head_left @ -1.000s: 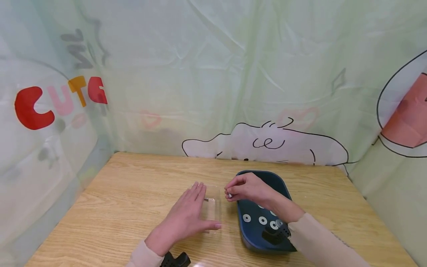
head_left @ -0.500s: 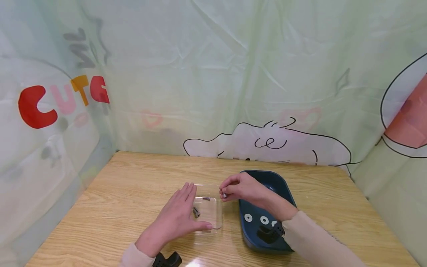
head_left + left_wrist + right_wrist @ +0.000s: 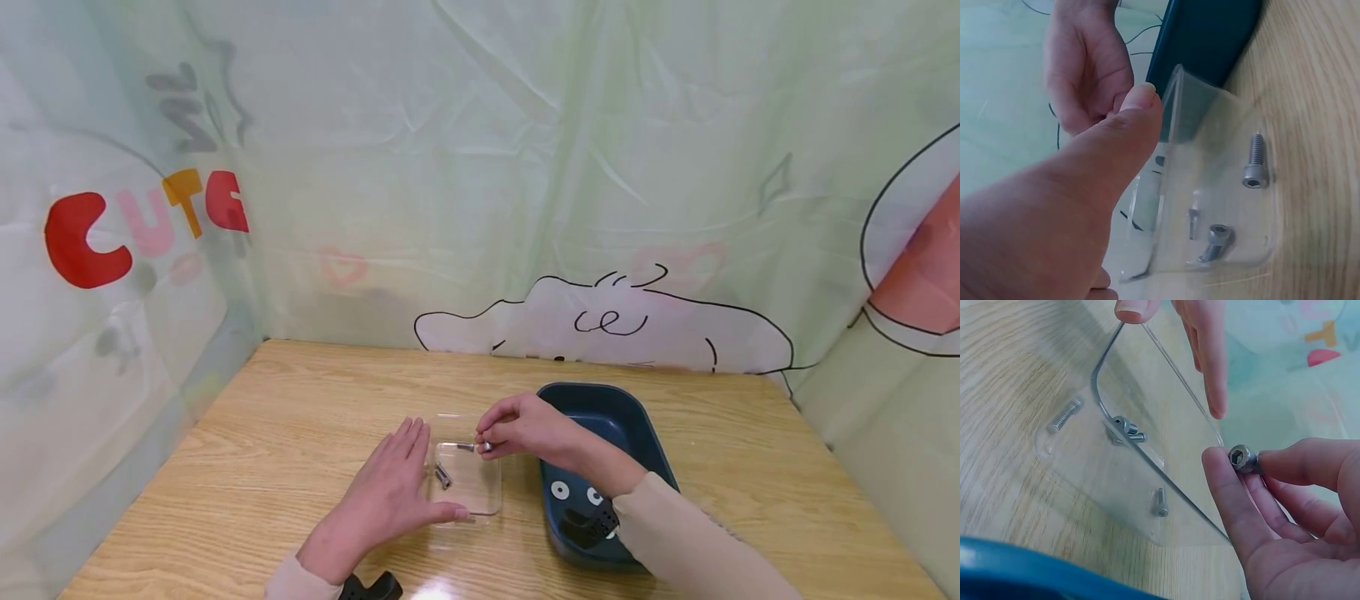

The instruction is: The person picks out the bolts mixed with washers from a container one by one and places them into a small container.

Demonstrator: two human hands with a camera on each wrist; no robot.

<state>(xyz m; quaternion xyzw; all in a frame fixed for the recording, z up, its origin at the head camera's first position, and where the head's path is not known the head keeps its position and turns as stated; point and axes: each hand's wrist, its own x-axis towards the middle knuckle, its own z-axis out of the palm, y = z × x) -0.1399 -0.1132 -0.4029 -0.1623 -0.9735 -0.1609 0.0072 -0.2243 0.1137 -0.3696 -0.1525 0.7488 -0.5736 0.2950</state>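
Socket (image 3: 1236, 457), held bolt (image 3: 1248, 460): right wrist only

Left of the bin (image 3: 611, 429), a box (image 3: 474, 482) holds bolts (image 3: 443, 476).

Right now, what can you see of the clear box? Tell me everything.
The box looks like thin plastic: see-through, colourless, with an open top, rounded corners and a shiny rim. It stands upright on the wooden table, left of the blue tub and apart from it. A few metal bolts lie loose inside. The left hand is spread along it, the thumb apparently touching the rim. Near its far right corner, the right hand pinches another bolt.
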